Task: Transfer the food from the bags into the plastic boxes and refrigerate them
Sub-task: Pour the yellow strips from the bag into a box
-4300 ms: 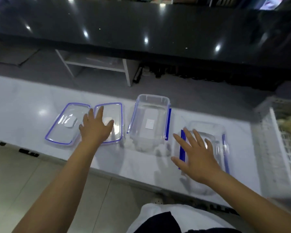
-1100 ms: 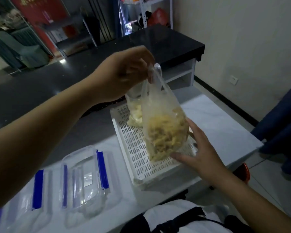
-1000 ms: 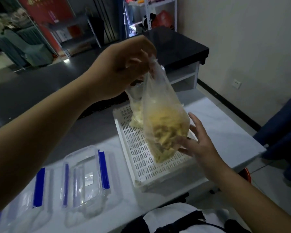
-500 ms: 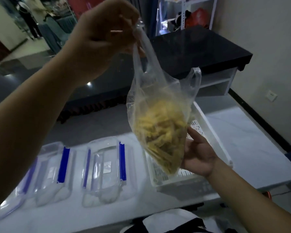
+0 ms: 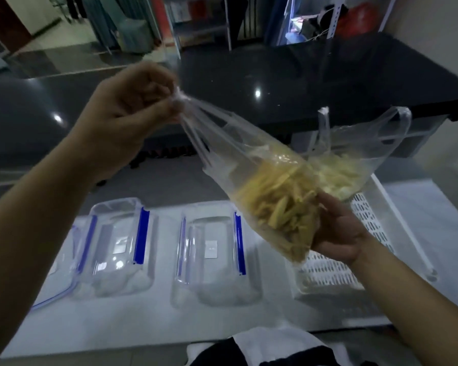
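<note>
Thin clear plastic, the bag [image 5: 270, 196] of yellow strips hangs tilted above the table [image 5: 143, 326], over the right-hand box [image 5: 212, 254]. The left hand [image 5: 132, 109] pinches its bunched handles while the right hand [image 5: 336, 233] cups its sagging bottom with curled fingers [image 5: 325, 204]. It looks light, limp and slippery, so handles and bottom seem the safest holds; a second bag [image 5: 354, 165] sits in the white basket [image 5: 376, 233].

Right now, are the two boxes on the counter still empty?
Empty. Both boxes show only clear bottoms; the yellow food is inside the bag held by the left hand and right hand.
</note>
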